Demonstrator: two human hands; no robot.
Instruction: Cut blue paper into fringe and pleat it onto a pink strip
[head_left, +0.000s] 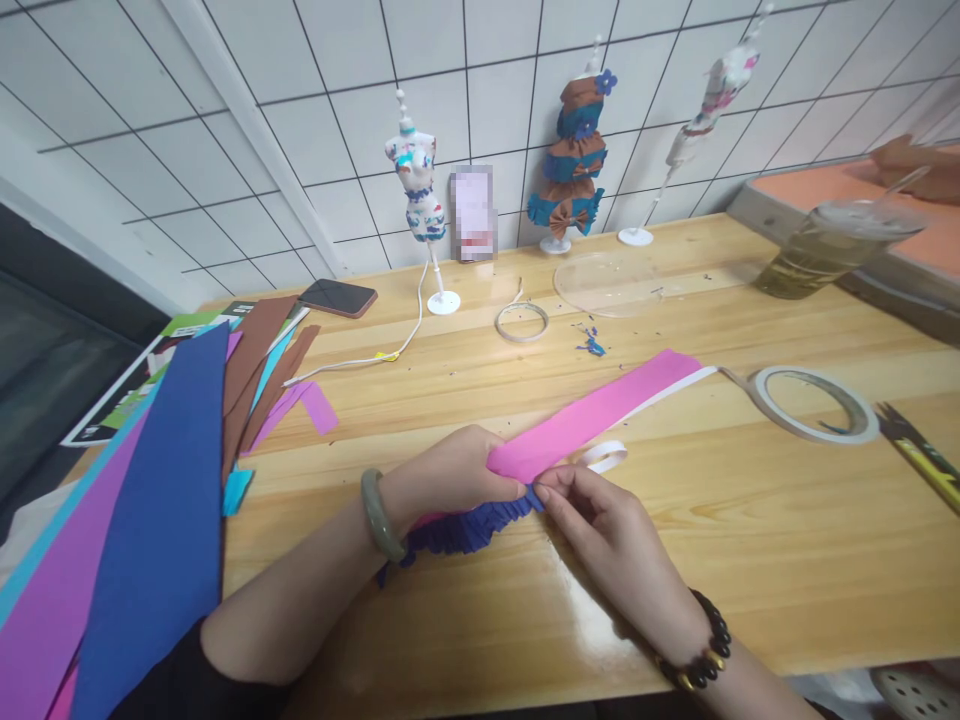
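Note:
My left hand (461, 468) is closed on a pink paper strip (600, 412), its thumb pressing near the strip's lower edge. White tape backing (660, 392) runs along that edge and leads to a tape roll (816, 404) on the right. A loose curl of backing (604, 457) rises behind my fingers. My right hand (596, 520) pinches the end of a gathered dark blue paper ruffle (472, 528) between thumb and forefinger, against the pink strip. The rest of the ruffle hangs below my left hand and is partly hidden by it.
Coloured paper sheets (161, 510) pile up at left, beside a dark phone (337, 297). Several small dress forms stand by the wall, one in brown and blue paper (574, 160). A thin tape roll (522, 322), a drink cup (829, 245) and a yellow-black cutter (922, 455) also lie around.

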